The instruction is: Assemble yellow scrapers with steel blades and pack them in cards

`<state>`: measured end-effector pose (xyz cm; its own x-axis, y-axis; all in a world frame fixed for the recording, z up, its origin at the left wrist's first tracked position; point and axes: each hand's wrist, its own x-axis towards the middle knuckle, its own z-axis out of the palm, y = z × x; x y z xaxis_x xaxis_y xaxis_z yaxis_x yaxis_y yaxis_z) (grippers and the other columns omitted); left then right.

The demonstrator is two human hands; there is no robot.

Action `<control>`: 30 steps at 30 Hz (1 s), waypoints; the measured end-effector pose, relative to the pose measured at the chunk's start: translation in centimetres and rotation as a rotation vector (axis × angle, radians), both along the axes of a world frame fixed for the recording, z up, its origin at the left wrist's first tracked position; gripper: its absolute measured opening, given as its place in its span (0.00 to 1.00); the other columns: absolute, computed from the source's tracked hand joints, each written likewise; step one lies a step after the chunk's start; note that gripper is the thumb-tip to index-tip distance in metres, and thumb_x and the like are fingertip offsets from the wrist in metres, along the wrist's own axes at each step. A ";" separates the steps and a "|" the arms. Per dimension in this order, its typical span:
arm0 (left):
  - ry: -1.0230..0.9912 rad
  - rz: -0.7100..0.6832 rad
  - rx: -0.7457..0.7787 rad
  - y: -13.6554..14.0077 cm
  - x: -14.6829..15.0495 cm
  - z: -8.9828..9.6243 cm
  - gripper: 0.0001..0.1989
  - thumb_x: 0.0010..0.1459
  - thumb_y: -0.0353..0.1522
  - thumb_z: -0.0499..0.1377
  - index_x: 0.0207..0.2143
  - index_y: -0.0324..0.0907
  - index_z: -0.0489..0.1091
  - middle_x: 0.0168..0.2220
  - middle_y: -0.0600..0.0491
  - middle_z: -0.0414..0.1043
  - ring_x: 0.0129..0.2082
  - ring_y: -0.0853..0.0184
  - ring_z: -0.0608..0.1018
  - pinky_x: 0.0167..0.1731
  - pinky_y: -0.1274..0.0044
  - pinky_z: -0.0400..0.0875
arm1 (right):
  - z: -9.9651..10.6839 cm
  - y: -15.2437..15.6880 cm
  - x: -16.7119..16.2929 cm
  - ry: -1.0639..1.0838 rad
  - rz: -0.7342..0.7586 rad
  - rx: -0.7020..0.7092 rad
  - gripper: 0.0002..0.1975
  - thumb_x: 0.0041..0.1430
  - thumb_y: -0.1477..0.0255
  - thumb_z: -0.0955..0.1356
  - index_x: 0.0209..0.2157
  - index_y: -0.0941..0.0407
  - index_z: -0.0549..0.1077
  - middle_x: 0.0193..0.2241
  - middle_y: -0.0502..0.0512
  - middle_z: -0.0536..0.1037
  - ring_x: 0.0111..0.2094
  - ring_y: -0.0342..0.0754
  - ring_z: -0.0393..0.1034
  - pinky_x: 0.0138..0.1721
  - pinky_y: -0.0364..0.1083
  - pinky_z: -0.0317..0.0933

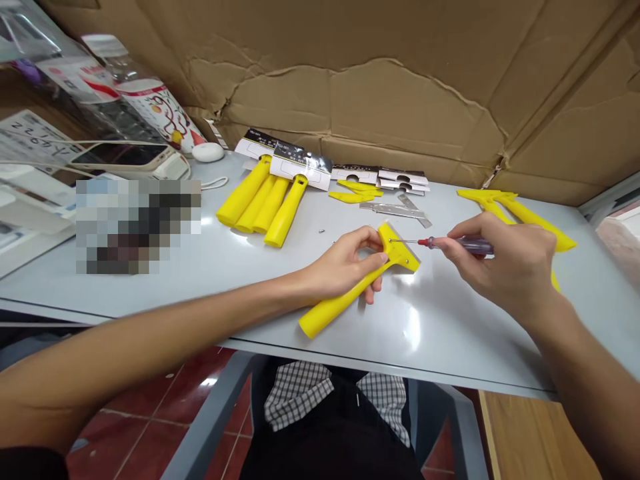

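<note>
My left hand (350, 263) is closed round the neck of a yellow scraper (345, 301), whose wide head points up and to the right. A metal blade edge shows along that head, with a screw near each end. In my right hand (510, 267) is a screwdriver (473, 245) with a clear purplish handle and a red collar. Its thin shaft points left, and the tip meets the upper screw on the scraper's head. Just beyond the head lie loose metal blades (393, 211) and small yellow blade covers (353, 196).
Several yellow handles (285, 212) with black-and-white cards lie at the back left. More yellow scrapers (535, 220) rest behind my right hand. Folded cards (403, 179) sit by the cardboard wall (400, 100). Bottles (150, 100) and a phone (125, 155) occupy the left end.
</note>
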<state>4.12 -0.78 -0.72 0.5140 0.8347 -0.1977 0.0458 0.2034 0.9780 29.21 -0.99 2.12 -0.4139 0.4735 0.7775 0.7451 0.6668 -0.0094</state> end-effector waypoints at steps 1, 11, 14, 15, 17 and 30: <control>0.000 -0.003 0.004 0.0 0.0 -0.1 0.06 0.71 0.30 0.57 0.47 0.41 0.62 0.27 0.57 0.72 0.19 0.70 0.78 0.18 0.77 0.76 | 0.0 0.0 0.0 0.002 -0.004 -0.002 0.11 0.64 0.64 0.75 0.31 0.51 0.73 0.16 0.44 0.74 0.16 0.45 0.70 0.19 0.46 0.57; -0.042 -0.008 0.022 0.2 0.0 -0.7 0.11 0.70 0.36 0.60 0.48 0.41 0.62 0.26 0.57 0.73 0.20 0.68 0.78 0.19 0.76 0.75 | 1.1 -0.1 0.3 0.035 0.129 -0.178 0.05 0.66 0.69 0.73 0.38 0.53 0.74 0.27 0.49 0.83 0.20 0.43 0.74 0.26 0.44 0.67; -0.020 -0.035 0.033 0.4 0.0 -1.0 0.12 0.70 0.37 0.59 0.49 0.41 0.61 0.25 0.57 0.74 0.18 0.68 0.78 0.19 0.76 0.74 | 0.8 0.3 0.6 0.059 0.117 -0.182 0.07 0.67 0.65 0.73 0.37 0.53 0.75 0.23 0.47 0.81 0.19 0.44 0.73 0.24 0.43 0.64; -0.009 -0.039 0.044 0.4 0.1 -1.1 0.12 0.71 0.37 0.58 0.49 0.41 0.61 0.25 0.56 0.74 0.18 0.68 0.77 0.18 0.76 0.74 | 0.7 0.4 0.7 0.067 0.116 -0.204 0.07 0.67 0.65 0.73 0.37 0.53 0.74 0.21 0.47 0.80 0.18 0.43 0.73 0.24 0.43 0.63; -0.006 -0.029 0.056 0.5 0.1 -1.2 0.12 0.70 0.37 0.59 0.49 0.41 0.61 0.24 0.56 0.74 0.17 0.68 0.77 0.18 0.76 0.73 | 0.4 0.7 0.9 0.085 0.104 -0.242 0.08 0.69 0.65 0.70 0.37 0.53 0.74 0.20 0.46 0.78 0.17 0.42 0.70 0.23 0.43 0.61; -0.022 0.024 0.063 0.7 0.7 -0.7 0.11 0.69 0.36 0.61 0.46 0.40 0.63 0.25 0.56 0.74 0.18 0.68 0.78 0.19 0.76 0.74 | 0.2 0.6 0.7 0.131 0.173 -0.419 0.07 0.67 0.66 0.70 0.42 0.54 0.73 0.23 0.49 0.79 0.20 0.44 0.68 0.26 0.44 0.62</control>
<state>4.86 -0.07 -1.47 0.4975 0.8571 -0.1336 0.0203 0.1424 0.9896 29.92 -0.42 2.31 -0.4253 0.6902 0.5854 0.5978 0.6999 -0.3909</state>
